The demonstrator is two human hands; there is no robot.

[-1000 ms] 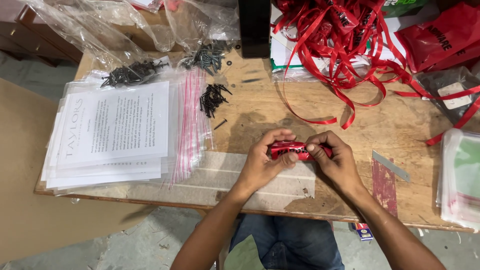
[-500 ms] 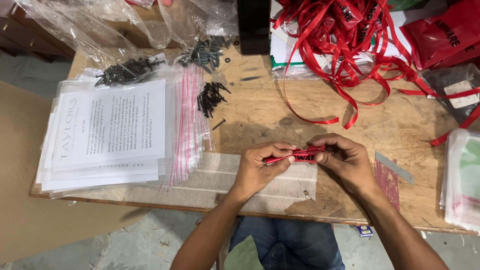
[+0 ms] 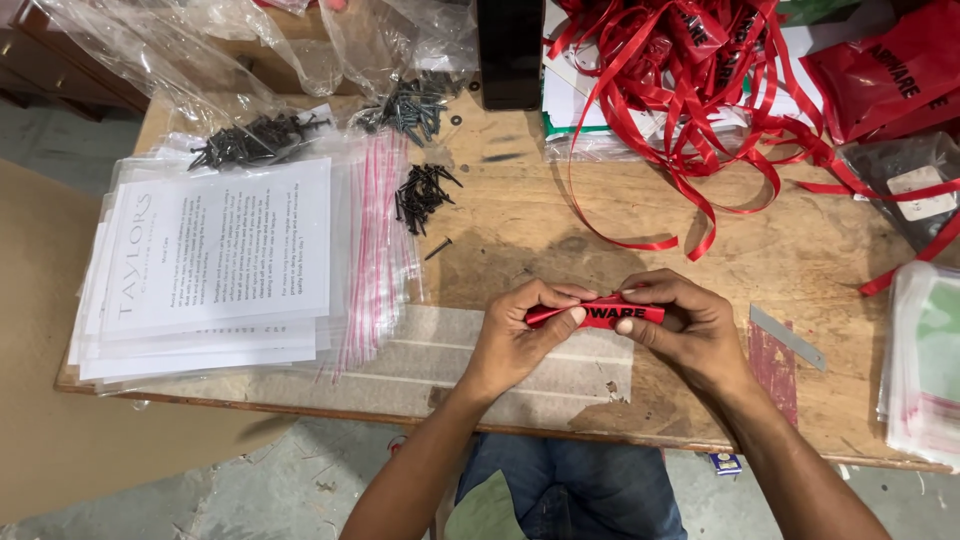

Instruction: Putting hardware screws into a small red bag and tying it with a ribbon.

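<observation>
Pinching a folded red ribbon strip (image 3: 597, 312) between thumbs and fingertips, the left hand (image 3: 520, 335) and right hand (image 3: 690, 330) grasp it at either end, just above the wooden table (image 3: 560, 225). The strip looks partly folded flat, judging by its creases, while a large tangle of loose red ribbon (image 3: 690, 80) lies unprocessed well beyond the hands.

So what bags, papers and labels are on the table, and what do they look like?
Small red packet: flat, black print, pinched between left hand and right hand.
Paper sheets in clear zip bags: white stack with red strips, table's left side.
Red bag: glossy, far right corner.
Dark pouch with white label: right edge.
Clear bags pile: near right edge.
</observation>
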